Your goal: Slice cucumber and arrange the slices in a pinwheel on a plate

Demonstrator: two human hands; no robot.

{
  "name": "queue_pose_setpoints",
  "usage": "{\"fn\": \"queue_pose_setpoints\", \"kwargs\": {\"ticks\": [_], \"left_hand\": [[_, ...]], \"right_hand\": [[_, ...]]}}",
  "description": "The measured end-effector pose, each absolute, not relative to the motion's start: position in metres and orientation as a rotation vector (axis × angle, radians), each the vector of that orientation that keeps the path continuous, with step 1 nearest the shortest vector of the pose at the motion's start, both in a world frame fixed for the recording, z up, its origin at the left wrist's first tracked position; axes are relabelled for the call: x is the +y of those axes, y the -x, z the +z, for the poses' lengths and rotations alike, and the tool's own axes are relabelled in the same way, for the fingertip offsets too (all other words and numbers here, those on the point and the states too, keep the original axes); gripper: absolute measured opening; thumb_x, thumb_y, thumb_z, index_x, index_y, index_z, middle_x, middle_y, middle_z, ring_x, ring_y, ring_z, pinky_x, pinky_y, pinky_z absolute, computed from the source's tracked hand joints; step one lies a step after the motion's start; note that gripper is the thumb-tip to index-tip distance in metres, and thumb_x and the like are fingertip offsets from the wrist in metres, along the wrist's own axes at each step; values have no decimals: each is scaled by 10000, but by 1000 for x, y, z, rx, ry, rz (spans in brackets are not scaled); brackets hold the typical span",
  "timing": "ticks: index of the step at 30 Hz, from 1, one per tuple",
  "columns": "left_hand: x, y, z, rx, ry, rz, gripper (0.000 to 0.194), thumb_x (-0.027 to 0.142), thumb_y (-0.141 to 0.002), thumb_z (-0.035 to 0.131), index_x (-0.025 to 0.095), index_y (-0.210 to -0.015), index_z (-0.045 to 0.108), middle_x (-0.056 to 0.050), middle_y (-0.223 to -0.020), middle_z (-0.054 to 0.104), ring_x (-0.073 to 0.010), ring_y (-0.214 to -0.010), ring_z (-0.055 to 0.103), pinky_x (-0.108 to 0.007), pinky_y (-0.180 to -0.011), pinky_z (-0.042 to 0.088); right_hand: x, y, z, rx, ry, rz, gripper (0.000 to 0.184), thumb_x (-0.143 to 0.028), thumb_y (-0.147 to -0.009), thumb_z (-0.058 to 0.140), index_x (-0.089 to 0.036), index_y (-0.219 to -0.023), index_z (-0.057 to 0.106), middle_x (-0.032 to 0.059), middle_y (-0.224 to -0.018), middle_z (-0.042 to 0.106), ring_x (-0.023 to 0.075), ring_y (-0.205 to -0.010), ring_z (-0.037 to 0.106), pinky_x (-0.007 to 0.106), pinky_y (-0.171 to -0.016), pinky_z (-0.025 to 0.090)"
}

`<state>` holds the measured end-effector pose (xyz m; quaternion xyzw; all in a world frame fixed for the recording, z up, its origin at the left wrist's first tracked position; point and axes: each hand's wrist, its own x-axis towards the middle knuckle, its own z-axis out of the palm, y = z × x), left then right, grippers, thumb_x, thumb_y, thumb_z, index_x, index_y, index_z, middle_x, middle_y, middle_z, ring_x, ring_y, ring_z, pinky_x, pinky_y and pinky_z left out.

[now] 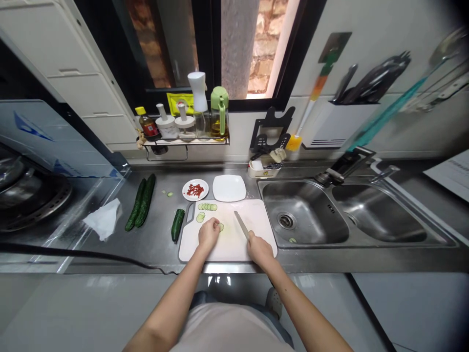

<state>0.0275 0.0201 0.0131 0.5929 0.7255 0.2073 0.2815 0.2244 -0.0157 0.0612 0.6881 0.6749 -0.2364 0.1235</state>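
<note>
A white cutting board [252, 220] lies on the steel counter in front of me. My left hand [208, 233] rests on it with fingers curled over a small piece of cucumber [221, 227]. My right hand [258, 248] grips the handle of a knife [241, 224], whose blade points up and to the left over the board. Several cucumber slices [207, 207] lie in a row at the board's far left corner. A cucumber half [178, 224] lies just left of the board.
Two whole cucumbers [141, 202] and a crumpled tissue [103, 218] lie to the left. A saucer of chopped red chilli [195, 189] and an empty white plate [229, 188] sit behind the board. A double sink [304, 215] is on the right, a stove [32, 195] at the far left.
</note>
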Motion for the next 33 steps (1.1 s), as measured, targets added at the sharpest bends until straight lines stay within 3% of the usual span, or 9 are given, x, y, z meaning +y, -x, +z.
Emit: {"fn": "queue_pose_setpoints", "kwargs": {"ticks": [8,33], "left_hand": [[20,-21,-2,2007,-1629,608,119,243,-842,577,206,-917,662,-36,-885,669,-166,-840,605,-250,-736,393],[29,-14,-4,2024,-1520,580,165,203,-802,572,225,-955,630,-5,-772,657,-177,-784,614,-254,-662,394]], "right_hand": [[-15,-226,62,1985,-1983,-678,313,-190,-932,331,-168,-1202,486,152,-1020,684,262,-964,658,324,-729,415],[-53,-224,78,2186,-1723,-569,242,-288,-974,346,-200,-1080,545,110,-963,692,234,-917,656,285,-694,366]]}}
